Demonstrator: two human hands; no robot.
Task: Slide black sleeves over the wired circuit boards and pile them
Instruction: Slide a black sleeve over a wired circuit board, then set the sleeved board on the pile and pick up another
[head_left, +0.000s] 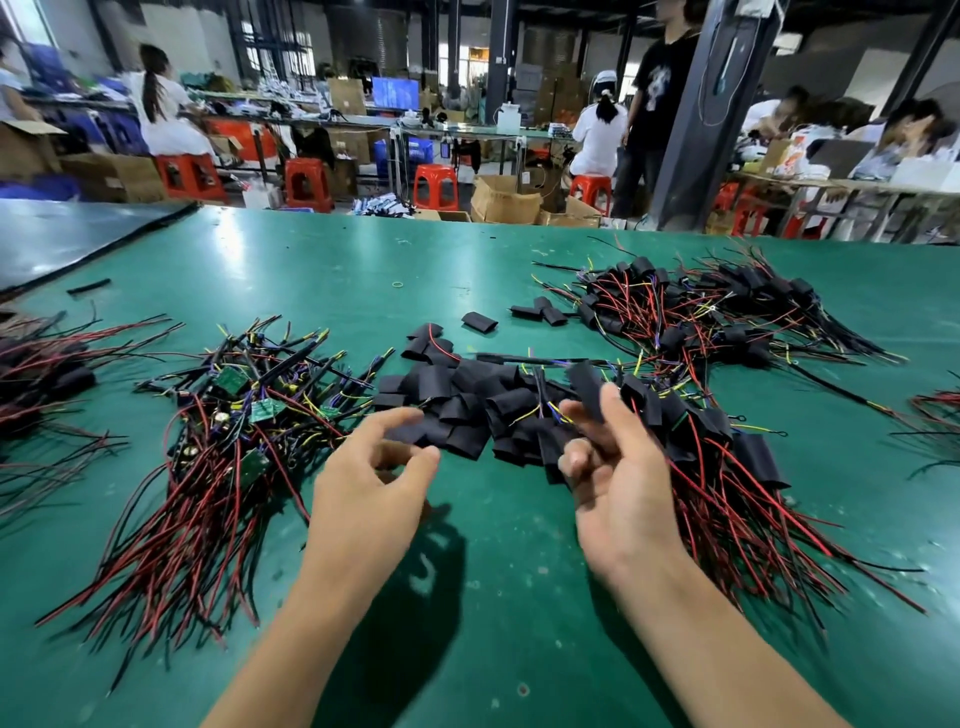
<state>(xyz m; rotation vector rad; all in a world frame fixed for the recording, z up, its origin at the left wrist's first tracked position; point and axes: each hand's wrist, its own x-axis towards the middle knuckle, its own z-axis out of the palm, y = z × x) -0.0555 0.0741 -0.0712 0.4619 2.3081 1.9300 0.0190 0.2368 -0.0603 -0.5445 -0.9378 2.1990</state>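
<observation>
Right hand (618, 483): yours, raised just above the surface (519, 597). Thumb and forefinger pinch one black sleeve (587, 387) by its lower end, which leaves the upper mouth free, probably to take a board. Thin yellow and blue wires (524, 415) show beside it; you cannot tell whether they belong to a board you hold.

Left hand (374, 467): empty, fingers loosely curled, hovering at the near edge of the loose sleeves (457, 400), which are heaped centrally within reach of both hands.

Unsleeved circuit boards (244, 400): tangled pile to your left, green boards on top, red and black leads fanned toward you. Likely your next pick.

Sleeved boards (727, 447): piled just right of your right hand. A second heap (701, 312) lies farther back.
</observation>
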